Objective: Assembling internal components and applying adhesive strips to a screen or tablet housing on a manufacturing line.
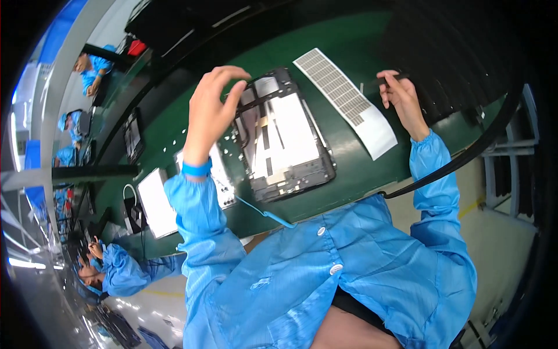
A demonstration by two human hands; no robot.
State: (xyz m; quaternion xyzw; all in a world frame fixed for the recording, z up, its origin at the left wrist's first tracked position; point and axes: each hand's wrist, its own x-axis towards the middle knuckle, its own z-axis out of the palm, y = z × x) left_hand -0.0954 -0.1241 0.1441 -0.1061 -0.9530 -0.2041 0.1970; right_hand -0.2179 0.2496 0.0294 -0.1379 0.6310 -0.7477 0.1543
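Observation:
An opened tablet (293, 131) lies on the green bench mat in front of me, its inner parts, pale panels and dark strips exposed. My left hand (212, 104) is at its upper left edge, thumb and fingers apart and curved; whether the fingertips touch the frame I cannot tell. A blue band circles that wrist. To the tablet's right lies a white sheet of small grey labels (340, 87), its lower end bare. Just past that sheet my right hand (404, 102) is raised, fingers closed round a dark slim tool (401, 76) whose tip blurs into the dark background.
Left of the tablet are a white panel (221, 174), small white scraps (182, 147), a white sheet (156, 203) and another dark device (133, 136). A blue coiled cord (266, 214) runs toward me. Black material (447, 58) stands at right. Co-workers in blue (125, 270) sit along the left.

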